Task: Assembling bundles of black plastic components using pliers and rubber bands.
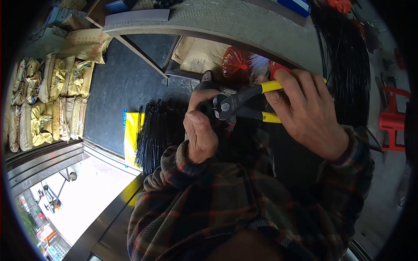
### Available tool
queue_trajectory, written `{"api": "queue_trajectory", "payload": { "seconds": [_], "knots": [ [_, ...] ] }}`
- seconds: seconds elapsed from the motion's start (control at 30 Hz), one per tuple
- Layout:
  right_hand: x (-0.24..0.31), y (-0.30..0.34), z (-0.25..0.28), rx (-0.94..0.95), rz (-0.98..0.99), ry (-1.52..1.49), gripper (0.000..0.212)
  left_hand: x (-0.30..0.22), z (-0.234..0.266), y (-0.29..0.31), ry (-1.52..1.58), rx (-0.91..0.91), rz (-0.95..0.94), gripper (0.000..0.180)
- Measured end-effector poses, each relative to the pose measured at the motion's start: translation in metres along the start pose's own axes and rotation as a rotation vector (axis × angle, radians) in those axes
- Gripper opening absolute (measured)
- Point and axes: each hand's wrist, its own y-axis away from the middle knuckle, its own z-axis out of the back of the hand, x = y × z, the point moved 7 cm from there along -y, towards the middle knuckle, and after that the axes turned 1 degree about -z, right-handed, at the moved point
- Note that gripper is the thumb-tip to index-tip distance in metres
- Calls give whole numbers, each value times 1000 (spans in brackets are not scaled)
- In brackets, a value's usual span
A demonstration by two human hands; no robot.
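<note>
My right hand (307, 108) is closed round the end-cutting pliers (235, 103), which have a black head and yellow grips. The handles stand apart. To the left of the jaws, my left hand (201, 132) pinches a small dark, roundish piece (203, 107) between thumb and fingers. The jaws meet or nearly meet this piece; whether they bite on it I cannot tell. Its exact kind is too dark to make out. Left of my left forearm lies a bundle of thin black rods (154, 135), partly over a yellow sheet or bag (132, 130).
A worn grey bench (244, 21) runs across the far side, with a blue box (297, 6) on it. Beneath sits a red plastic bag (235, 63). Stacked sacks (52, 104) stand left. Long black strands (346, 65) hang at right, near a red stool (392, 119).
</note>
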Motion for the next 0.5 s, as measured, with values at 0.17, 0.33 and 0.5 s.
{"api": "queue_trajectory", "payload": {
  "seconds": [0.17,0.33,0.5],
  "knots": [
    [0,-3,-10,140,90,-90,22,0,6,2,-133,-49,-81,76],
    [11,5,-40,112,29,-445,23,9,13,2,-180,43,-21,78],
    [2,5,-39,257,54,-894,27,18,14,-3,-8,234,62,81]
  ]
}}
